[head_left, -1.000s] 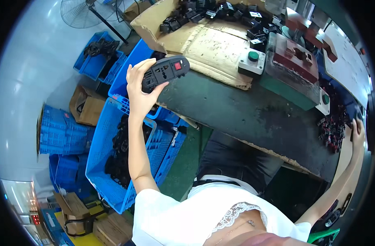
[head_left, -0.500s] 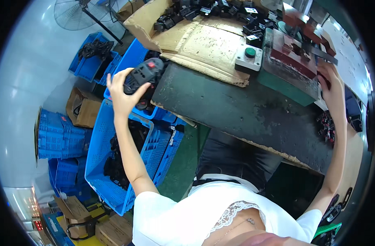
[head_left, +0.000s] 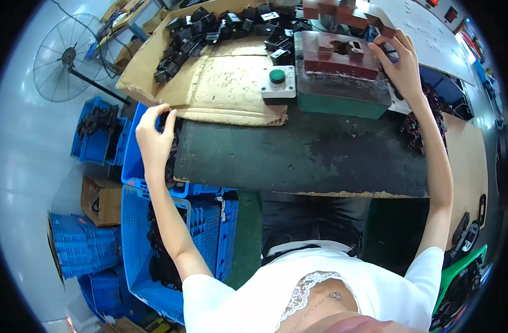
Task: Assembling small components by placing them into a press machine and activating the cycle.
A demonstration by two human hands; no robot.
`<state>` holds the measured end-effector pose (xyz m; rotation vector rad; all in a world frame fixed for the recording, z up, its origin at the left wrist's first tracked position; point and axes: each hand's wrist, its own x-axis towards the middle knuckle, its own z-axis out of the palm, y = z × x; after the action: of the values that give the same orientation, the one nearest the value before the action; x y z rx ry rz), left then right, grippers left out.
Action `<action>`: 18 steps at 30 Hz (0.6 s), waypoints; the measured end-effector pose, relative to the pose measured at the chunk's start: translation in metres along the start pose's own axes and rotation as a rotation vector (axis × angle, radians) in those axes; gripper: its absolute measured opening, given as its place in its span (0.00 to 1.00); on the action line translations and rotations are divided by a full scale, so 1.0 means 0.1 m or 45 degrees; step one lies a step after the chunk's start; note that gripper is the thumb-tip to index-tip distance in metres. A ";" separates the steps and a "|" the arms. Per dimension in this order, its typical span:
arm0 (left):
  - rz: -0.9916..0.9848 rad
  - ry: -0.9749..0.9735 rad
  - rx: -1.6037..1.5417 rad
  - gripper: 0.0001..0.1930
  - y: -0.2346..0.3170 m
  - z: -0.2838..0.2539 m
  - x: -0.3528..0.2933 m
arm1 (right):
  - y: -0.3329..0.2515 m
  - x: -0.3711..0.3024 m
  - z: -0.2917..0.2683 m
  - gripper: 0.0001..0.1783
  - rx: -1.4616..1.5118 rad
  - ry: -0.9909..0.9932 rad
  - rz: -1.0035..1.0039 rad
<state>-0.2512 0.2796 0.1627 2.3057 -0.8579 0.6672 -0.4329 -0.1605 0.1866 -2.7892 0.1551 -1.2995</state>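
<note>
My left hand is over the edge of a blue bin, beside the left corner of the dark workbench. Its thumb and fingers are curved and apart, and I see nothing held. My right hand reaches to the right side of a dark red fixture block on a green machine base. The thumb and index finger are bent toward each other at the block; what lies between them is dark and too small to make out. A control box with a green button stands left of the base.
A cardboard tray holds several black plug-like parts at the back. Blue crates with black items stand left of the bench. A bundle of dark red and black pieces lies at the right. A fan stands far left.
The black device with a red switch has left my left hand and is out of sight. My right hand has moved up toward the fixture block. The view has turned right.
</note>
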 end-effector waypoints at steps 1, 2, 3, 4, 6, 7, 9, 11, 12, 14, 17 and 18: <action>0.002 -0.062 -0.094 0.08 0.13 0.08 0.11 | 0.07 -0.03 0.01 0.13 -0.114 0.209 -0.137; 0.118 -0.074 -0.101 0.08 0.17 0.21 0.22 | 0.22 -0.07 0.04 0.14 -0.058 0.204 -0.012; 0.234 -0.084 -0.108 0.08 0.21 0.35 0.36 | 0.39 -0.10 0.04 0.14 -0.072 0.163 0.052; 0.249 -0.119 -0.167 0.08 0.24 0.49 0.47 | 0.53 -0.11 0.03 0.14 -0.082 0.124 0.114; 0.231 -0.253 -0.325 0.07 0.26 0.75 0.70 | 0.61 -0.14 0.01 0.13 -0.081 0.088 0.119; 0.294 -0.305 -0.269 0.07 0.21 0.86 0.80 | 0.51 -0.13 0.02 0.12 -0.088 0.098 0.070; 0.373 -0.286 -0.322 0.07 0.18 1.08 0.95 | 0.43 -0.13 0.06 0.11 -0.138 0.154 -0.019; 0.361 -0.307 -0.366 0.07 0.24 1.28 1.10 | 0.38 -0.16 0.05 0.10 -0.121 0.023 0.080; 0.370 -0.310 -0.350 0.07 0.26 1.39 1.18 | 0.38 -0.16 0.06 0.09 -0.178 0.067 0.010; 0.382 -0.328 -0.359 0.08 0.30 1.54 1.30 | 0.31 -0.12 0.08 0.10 -0.170 0.066 0.007; 0.342 -0.625 -0.327 0.18 0.31 1.69 1.46 | 0.29 -0.04 0.09 0.11 -0.141 0.099 -0.087; 0.313 -0.778 -0.318 0.23 0.36 1.75 1.46 | 0.32 -0.03 0.09 0.11 -0.100 0.052 -0.068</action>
<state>-0.1364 0.0806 0.1427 2.2084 -1.4247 -0.0762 -0.4302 -0.1920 0.1755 -2.8520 0.1378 -1.3922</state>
